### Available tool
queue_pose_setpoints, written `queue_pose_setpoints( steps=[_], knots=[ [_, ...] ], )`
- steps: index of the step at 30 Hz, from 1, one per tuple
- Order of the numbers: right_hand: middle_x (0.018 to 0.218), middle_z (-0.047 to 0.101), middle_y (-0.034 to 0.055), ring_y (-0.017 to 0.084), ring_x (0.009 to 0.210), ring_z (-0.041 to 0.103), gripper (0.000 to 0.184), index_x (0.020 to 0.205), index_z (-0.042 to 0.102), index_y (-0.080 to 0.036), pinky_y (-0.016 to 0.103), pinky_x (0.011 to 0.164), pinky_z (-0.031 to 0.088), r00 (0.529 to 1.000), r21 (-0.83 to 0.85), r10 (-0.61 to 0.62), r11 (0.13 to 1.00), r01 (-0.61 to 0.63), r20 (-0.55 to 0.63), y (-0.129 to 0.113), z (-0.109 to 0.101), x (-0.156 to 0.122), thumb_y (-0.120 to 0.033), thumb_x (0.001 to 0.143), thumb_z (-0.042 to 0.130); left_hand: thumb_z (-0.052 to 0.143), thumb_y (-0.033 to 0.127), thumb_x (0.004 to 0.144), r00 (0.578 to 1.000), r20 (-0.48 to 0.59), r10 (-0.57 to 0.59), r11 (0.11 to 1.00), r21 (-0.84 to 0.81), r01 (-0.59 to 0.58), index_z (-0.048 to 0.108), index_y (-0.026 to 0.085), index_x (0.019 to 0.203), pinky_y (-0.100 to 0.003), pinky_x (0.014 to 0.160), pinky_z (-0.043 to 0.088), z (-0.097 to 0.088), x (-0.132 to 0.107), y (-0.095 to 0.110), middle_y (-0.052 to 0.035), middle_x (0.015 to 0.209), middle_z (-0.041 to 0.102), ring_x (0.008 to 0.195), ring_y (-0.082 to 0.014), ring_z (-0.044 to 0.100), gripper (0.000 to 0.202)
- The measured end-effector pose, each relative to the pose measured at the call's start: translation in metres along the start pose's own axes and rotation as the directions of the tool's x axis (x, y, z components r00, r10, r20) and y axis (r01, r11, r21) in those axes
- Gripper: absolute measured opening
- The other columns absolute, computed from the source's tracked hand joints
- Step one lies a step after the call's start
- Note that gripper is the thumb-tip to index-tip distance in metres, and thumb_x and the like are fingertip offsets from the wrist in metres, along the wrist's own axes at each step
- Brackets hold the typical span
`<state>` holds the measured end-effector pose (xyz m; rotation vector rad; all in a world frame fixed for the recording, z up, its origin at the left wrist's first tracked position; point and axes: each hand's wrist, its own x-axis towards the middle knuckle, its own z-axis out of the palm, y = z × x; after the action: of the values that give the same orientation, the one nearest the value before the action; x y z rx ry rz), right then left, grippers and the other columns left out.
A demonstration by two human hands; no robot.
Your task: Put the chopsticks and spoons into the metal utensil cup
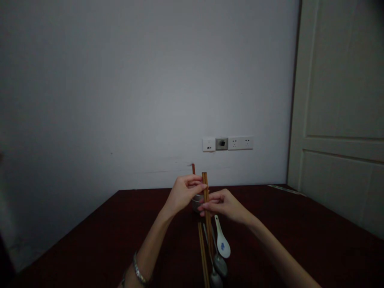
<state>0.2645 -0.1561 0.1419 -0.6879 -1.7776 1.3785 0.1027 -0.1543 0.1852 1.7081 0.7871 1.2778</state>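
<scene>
A pair of wooden chopsticks stands nearly upright in front of me, pinched between both hands. My left hand closes on it near the top, while my right hand grips it a little lower from the other side. Behind my hands is a grey cup, partly hidden, with a reddish-brown stick rising above it. Below, on the table, lie another pair of chopsticks, a white ceramic spoon with a blue mark, and two metal spoons, one larger and one smaller.
The dark red table reaches back to a pale wall. Sockets are set in the wall above its far edge. A panelled door is on the right, and a thin strip lies at the far right table edge.
</scene>
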Motion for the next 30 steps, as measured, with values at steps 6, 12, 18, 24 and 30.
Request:
queue_pose_setpoints(
  steps=[6, 12, 18, 24, 30],
  knots=[
    [0.085, 0.069, 0.0117, 0.021, 0.076, 0.066, 0.038, 0.088, 0.066, -0.011, 0.034, 0.07, 0.052, 1.0, -0.02, 0.005, 1.0, -0.005, -0.01, 0.001, 0.002, 0.0, -0.041, 0.066, 0.068, 0.068, 0.025, 0.065, 1.0, 0.01, 0.006, 1.0, -0.003, -0.006, 0.062, 0.01, 0.077, -0.023, 0.059, 0.048, 0.001, 0.002, -0.003, -0.0075, 0.072, 0.068, 0.065, -0.0151, 0.063, 0.02],
    [0.083, 0.069, 0.0105, 0.021, 0.078, 0.065, 0.039, 0.089, 0.067, -0.011, 0.035, 0.072, 0.051, 0.999, -0.051, 0.01, 0.999, -0.012, -0.033, 0.003, 0.007, 0.001, -0.043, 0.066, 0.067, 0.068, 0.028, 0.064, 0.999, 0.005, -0.041, 0.999, -0.021, 0.041, 0.063, 0.009, 0.075, -0.023, 0.056, 0.049, 0.001, 0.003, -0.004, -0.0092, 0.072, 0.068, 0.065, -0.0168, 0.064, 0.022],
    [0.088, 0.069, 0.0077, 0.02, 0.08, 0.064, 0.038, 0.097, 0.066, -0.014, 0.036, 0.075, 0.051, 0.994, -0.187, -0.068, 0.981, 0.05, -0.088, -0.012, -0.009, -0.003, -0.039, 0.068, 0.065, 0.068, 0.029, 0.065, 0.999, -0.017, -0.033, 0.999, -0.029, 0.032, 0.062, 0.009, 0.073, -0.027, 0.063, 0.051, -0.004, 0.004, -0.005, -0.009, 0.07, 0.068, 0.065, -0.0172, 0.064, 0.023],
    [0.091, 0.069, 0.0087, 0.021, 0.085, 0.063, 0.031, 0.093, 0.068, -0.016, 0.037, 0.079, 0.049, 0.871, -0.458, -0.359, 0.87, 0.182, -0.336, -0.04, -0.023, -0.006, -0.037, 0.071, 0.062, 0.066, 0.028, 0.068, 0.999, 0.032, -0.015, 1.0, 0.003, 0.015, 0.065, 0.008, 0.08, -0.028, 0.066, 0.05, -0.004, 0.004, -0.006, -0.0099, 0.074, 0.069, 0.068, -0.017, 0.064, 0.023],
    [0.095, 0.067, 0.0072, 0.019, 0.088, 0.061, 0.026, 0.094, 0.067, -0.021, 0.035, 0.077, 0.051, 0.825, -0.456, -0.476, 0.833, 0.313, -0.304, -0.042, -0.006, 0.003, -0.033, 0.071, 0.064, 0.064, 0.027, 0.07, 0.997, 0.079, 0.014, 1.0, 0.017, -0.015, 0.065, 0.01, 0.085, -0.028, 0.068, 0.05, -0.004, 0.002, -0.005, -0.0086, 0.078, 0.069, 0.07, -0.0158, 0.064, 0.022]
  ],
)
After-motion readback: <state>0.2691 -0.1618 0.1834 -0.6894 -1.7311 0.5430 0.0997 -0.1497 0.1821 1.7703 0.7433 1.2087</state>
